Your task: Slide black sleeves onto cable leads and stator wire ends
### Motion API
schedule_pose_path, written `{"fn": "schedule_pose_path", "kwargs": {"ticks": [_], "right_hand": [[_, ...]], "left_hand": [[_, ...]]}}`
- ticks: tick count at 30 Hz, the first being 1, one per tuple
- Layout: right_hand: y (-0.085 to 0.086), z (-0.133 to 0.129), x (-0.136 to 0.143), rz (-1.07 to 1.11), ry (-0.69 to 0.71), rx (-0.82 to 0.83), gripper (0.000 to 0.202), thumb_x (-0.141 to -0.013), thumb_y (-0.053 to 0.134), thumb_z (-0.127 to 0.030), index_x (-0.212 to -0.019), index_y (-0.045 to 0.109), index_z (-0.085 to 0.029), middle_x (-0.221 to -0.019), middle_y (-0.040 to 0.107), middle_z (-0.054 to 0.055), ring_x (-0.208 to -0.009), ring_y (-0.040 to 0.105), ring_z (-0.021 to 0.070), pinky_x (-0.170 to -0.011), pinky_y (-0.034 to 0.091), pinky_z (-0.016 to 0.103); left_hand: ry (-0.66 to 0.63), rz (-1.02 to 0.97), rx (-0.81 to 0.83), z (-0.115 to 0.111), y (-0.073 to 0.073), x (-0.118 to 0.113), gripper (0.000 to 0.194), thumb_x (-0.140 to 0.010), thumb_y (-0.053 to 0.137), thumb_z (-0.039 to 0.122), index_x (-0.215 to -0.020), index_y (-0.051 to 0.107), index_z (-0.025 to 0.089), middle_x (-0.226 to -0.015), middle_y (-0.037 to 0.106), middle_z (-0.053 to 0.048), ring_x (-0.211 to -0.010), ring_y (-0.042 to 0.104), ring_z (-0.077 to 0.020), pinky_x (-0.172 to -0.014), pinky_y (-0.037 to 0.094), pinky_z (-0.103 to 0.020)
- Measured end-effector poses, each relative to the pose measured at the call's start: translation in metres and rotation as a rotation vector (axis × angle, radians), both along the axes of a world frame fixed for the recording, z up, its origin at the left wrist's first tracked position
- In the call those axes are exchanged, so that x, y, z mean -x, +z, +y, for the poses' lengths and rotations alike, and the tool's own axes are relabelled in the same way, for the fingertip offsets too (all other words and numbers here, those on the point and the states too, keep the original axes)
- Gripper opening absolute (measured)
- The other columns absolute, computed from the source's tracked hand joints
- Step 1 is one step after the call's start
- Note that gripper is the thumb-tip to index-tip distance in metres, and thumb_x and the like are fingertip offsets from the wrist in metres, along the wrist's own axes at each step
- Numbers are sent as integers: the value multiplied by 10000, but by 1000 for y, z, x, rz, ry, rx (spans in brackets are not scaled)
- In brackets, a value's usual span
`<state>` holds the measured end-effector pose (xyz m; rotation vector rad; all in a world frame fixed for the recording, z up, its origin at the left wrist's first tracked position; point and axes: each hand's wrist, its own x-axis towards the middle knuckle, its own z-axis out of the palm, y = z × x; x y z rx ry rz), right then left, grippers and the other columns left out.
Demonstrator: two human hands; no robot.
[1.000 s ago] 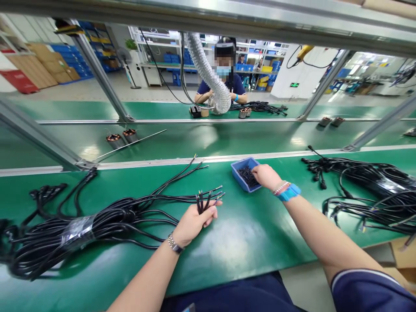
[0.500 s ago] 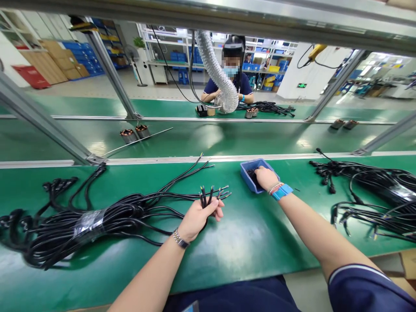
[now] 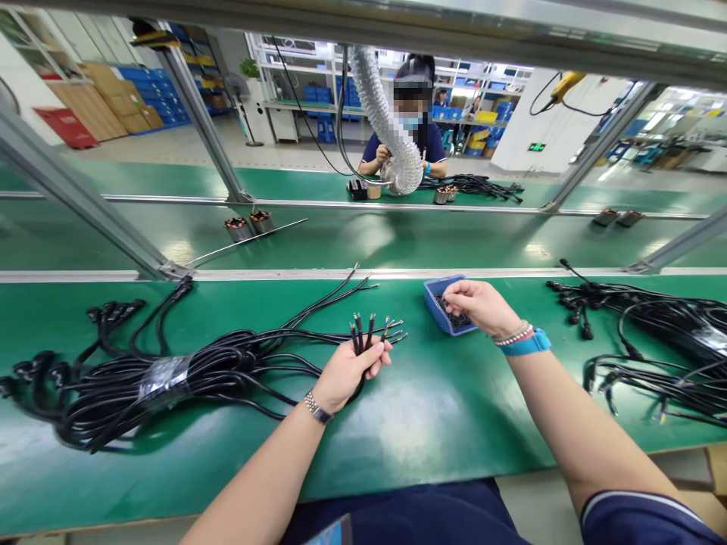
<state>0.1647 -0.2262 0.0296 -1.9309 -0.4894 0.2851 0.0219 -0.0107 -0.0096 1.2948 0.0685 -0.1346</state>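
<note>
Several black cable ends (image 3: 361, 337) with coloured wire tips stand fanned out in my left hand (image 3: 347, 371), its fingers closed round them. They belong to a taped bundle of black cables (image 3: 221, 371) lying on the green bench to the left. More loose cable ends lie just behind that hand. Over the blue bin (image 3: 448, 325), which holds small black pieces (image 3: 459, 316), my right hand (image 3: 480, 305) is raised with thumb and fingertips pinched together. Whatever is between those fingertips is too small to make out.
Another cable bundle (image 3: 670, 318) lies at the right. Metal posts and a rail divide the bench; beyond stand copper-wound cores (image 3: 238, 229), a silver duct (image 3: 391, 129) and a masked person (image 3: 435, 144) with black cables.
My right hand has come up out of the blue bin and slightly right, with fingertips pinched, so more black pieces show. My left hand still holds the cable ends. The view has shifted slightly.
</note>
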Motion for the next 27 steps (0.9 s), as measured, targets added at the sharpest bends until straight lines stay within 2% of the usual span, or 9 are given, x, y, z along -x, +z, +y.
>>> {"fn": "schedule_pose_path", "kwargs": {"ticks": [1, 3, 7, 10, 15, 27], "right_hand": [[1, 8, 8, 69, 30, -113, 206, -666, 597, -310, -717, 544, -117, -558, 560, -5, -469, 492, 66, -462, 405, 186], [4, 24, 25, 130, 77, -221, 207, -633, 638, -294, -711, 552, -123, -570, 561, -6, -484, 501, 68, -452, 397, 183], [9, 51, 56, 40, 78, -277, 161, -641, 638, -251, -729, 571, -133, -642, 580, 3, -540, 528, 76, -484, 424, 190], [12, 59, 70, -82, 49, -287, 117, -661, 616, -224, -734, 581, -139, -680, 596, 15, -590, 545, 90, -543, 457, 215], [15, 60, 76, -114, 46, -291, 98, -669, 608, -216, -728, 584, -142, -682, 602, 15, -567, 535, 87, -525, 458, 216], [13, 60, 75, -21, 47, -356, 123, -661, 619, -237, -726, 583, -139, -654, 590, 15, -560, 548, 91, -499, 454, 211]], "left_hand": [[-1, 1, -3, 0, 1, 0, 246, -745, 564, 345, -819, 581, 111, -660, 562, -17, -483, 396, -51, -451, 283, -190], [0, 3, -13, 0, 2, 1, 244, -734, 575, 341, -795, 587, 105, -644, 559, -16, -481, 405, -50, -454, 291, -188], [31, -1, -29, 0, 3, 2, 233, -718, 592, 331, -754, 584, 101, -633, 565, -20, -490, 430, -57, -459, 306, -188], [55, -7, -36, 0, 3, 3, 228, -707, 603, 324, -732, 578, 99, -626, 565, -19, -493, 433, -58, -458, 307, -187], [58, -5, -39, 0, 3, 3, 223, -705, 605, 320, -725, 572, 101, -614, 563, -14, -489, 430, -59, -459, 307, -188], [54, -2, -55, 0, 3, 3, 237, -696, 611, 338, -738, 584, 107, -607, 563, -9, -486, 425, -60, -459, 307, -192]]}}
